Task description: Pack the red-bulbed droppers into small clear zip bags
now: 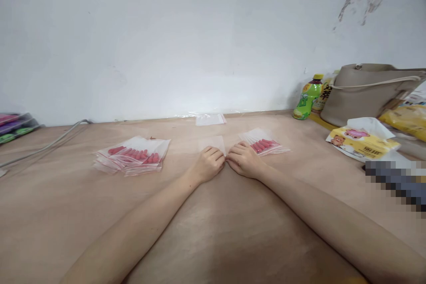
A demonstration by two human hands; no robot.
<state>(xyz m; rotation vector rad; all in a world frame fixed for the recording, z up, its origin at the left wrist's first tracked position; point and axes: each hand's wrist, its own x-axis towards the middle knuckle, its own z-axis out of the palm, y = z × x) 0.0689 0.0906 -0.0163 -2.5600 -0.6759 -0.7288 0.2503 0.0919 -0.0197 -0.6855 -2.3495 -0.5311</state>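
Observation:
A small clear zip bag (213, 143) lies flat on the brown surface, and its near edge runs under my fingers. My left hand (209, 164) is closed at that edge, fingers curled and pressed together. Close beside it, my right hand (244, 159) is closed too, and the fingertips of both hands almost meet. Just behind my right hand are zip bags (266, 145) with red stick-like pieces inside. To the left lies an overlapping pile of zip bags (133, 157) holding similar red pieces. Another flat bag (210, 119) rests against the wall.
At the right stand a green drink bottle (308, 100) and a grey-brown bag (359, 93). In front of them lies a yellow tissue pack (362, 142), with a pixelated dark object (396, 184) nearer. A grey cable (56, 140) and coloured packs (16, 126) are at the left.

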